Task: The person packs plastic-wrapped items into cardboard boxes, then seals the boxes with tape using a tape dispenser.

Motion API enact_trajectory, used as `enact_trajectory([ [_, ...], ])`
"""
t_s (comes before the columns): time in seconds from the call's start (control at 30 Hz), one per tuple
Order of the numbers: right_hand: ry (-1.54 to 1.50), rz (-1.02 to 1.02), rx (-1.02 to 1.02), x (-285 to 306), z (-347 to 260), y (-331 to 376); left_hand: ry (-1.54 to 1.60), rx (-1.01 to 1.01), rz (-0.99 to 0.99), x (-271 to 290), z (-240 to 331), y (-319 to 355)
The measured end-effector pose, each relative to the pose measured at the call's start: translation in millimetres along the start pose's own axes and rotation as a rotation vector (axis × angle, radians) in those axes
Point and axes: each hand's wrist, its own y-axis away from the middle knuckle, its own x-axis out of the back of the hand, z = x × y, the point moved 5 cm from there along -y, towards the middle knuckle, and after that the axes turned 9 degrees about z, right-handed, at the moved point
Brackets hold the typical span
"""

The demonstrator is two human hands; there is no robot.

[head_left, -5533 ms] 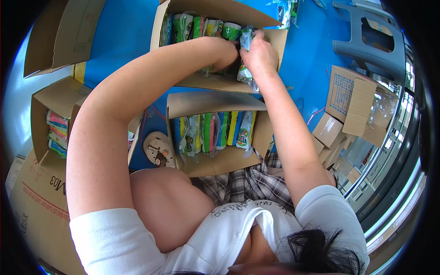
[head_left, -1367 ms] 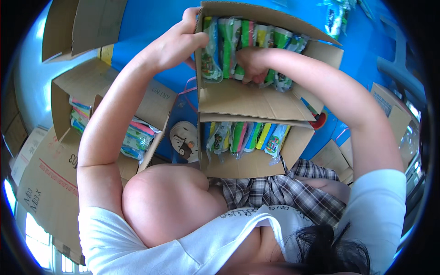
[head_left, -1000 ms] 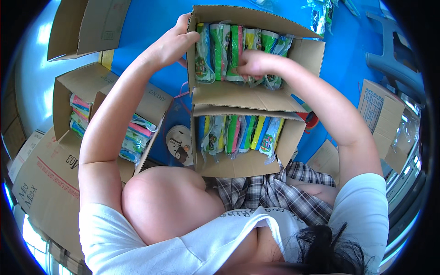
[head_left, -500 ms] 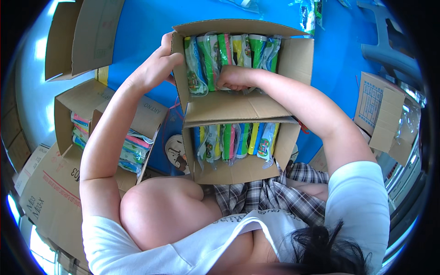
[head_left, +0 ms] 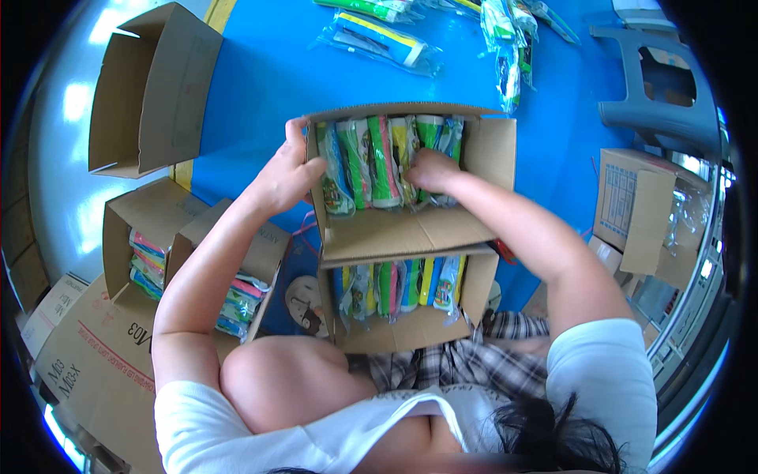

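An open cardboard box point(head_left: 395, 238) stands in front of me with its flaps up. Inside it is a row of tube-shaped items in clear plastic bags point(head_left: 384, 170), green, pink, yellow and blue. My left hand point(head_left: 294, 175) grips the box's left wall, thumb and fingers on either side of the cardboard. Within the box, my right hand point(head_left: 434, 171) is closed against the right half of the row, its fingertips partly hidden among the bags. A second open box point(head_left: 379, 335) stands nearer to me, against my lap, and holds a similar row of bagged items point(head_left: 388, 286).
More bagged items point(head_left: 379, 38) lie on the blue surface beyond the boxes. At left are an open carton point(head_left: 175, 91) and a carton of stacked packets point(head_left: 251, 246). A grey plastic stool point(head_left: 620, 110) and another carton point(head_left: 632, 201) stand at right.
My right hand has moved right along the row in the far box. The whole view has shifted, so the boxes sit lower and more bagged items show beyond them. My left hand keeps its hold.
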Motion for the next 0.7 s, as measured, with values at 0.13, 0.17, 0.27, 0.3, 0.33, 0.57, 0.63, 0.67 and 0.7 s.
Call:
enact_trajectory([
  [0.13, 0.152, -0.560, 0.217, 24.4, -49.4, 20.3, -0.056, -0.153, 0.056, 0.9, -24.3, -5.3],
  [0.17, -0.002, -0.627, 0.359, 53.6, -84.7, 41.3, -0.041, -0.199, 0.062, -1.8, -23.1, 0.1],
  [0.27, -0.582, -0.083, 0.382, 159.3, -149.1, 31.9, -0.079, -0.156, 0.031, 1.6, -34.1, 10.6],
  [0.3, -0.468, 0.121, 0.441, 182.2, -147.9, -2.1, -0.067, -0.153, 0.034, 1.8, -29.9, 12.3],
  [0.33, -0.131, 0.323, 0.451, 193.8, -133.9, -45.1, -0.094, -0.151, 0.001, 1.3, -22.2, 11.7],
  [0.57, 0.551, 0.330, 0.070, 136.8, -73.6, -166.2, -0.034, -0.176, -0.025, 3.0, -23.3, 7.0],
  [0.63, 0.538, 0.320, 0.191, 140.6, -89.6, -153.3, 0.138, -0.044, -0.116, 5.8, -21.1, 13.7],
  [0.67, 0.492, 0.288, 0.245, 151.5, -102.0, -139.1, 0.121, -0.054, -0.117, 6.1, -20.6, 13.2],
  [0.7, 0.340, 0.330, 0.299, 166.4, -102.4, -123.2, 0.123, -0.056, -0.126, 5.5, -17.0, 12.7],
])
